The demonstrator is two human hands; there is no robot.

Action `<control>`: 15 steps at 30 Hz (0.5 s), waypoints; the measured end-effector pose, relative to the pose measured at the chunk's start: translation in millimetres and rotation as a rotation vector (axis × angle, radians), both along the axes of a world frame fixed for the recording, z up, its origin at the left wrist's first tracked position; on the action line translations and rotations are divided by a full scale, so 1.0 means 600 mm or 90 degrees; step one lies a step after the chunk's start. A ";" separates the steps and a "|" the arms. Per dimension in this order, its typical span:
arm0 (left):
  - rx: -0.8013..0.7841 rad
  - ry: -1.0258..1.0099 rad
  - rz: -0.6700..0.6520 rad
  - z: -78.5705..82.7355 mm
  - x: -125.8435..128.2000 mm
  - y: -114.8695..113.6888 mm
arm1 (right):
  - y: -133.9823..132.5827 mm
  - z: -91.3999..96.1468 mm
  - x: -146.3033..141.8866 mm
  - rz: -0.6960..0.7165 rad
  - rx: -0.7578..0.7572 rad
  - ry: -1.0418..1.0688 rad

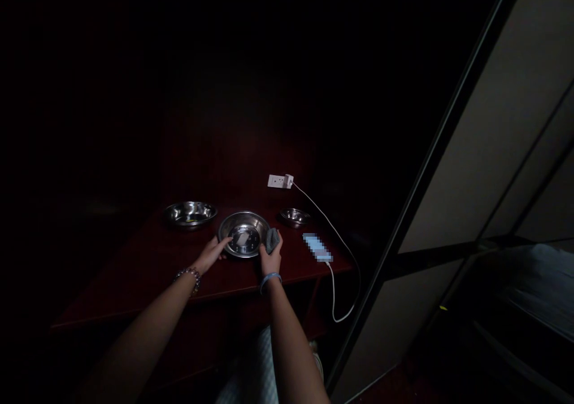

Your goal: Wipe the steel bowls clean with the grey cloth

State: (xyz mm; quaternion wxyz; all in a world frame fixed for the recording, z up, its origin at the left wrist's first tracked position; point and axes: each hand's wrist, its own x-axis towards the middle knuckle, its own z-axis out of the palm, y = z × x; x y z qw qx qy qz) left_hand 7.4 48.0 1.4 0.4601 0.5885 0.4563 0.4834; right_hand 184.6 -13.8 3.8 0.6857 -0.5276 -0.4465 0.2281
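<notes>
Left hand (212,256) clasps near side of stainless-steel bowl (244,217) over dark-red table (143,275); right hand (271,259) pinches gray cloth (271,240) at opposite rim. Steady two-sided hold, bowl level, serves best.

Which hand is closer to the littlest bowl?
Right. The right hand is in front and left of the littlest bowl; the left hand is farther left, at the left edge of the middle bowl.

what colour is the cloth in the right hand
The cloth in the right hand looks dark grey in the dim light; the head view shows it best.
</notes>
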 end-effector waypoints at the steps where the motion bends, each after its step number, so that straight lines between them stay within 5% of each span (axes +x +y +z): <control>1: 0.004 -0.001 -0.005 -0.001 -0.001 0.001 | 0.001 0.001 -0.001 -0.007 -0.007 -0.014; 15: 0.005 -0.017 0.002 -0.002 -0.003 0.005 | 0.019 0.006 -0.002 -0.119 -0.157 -0.130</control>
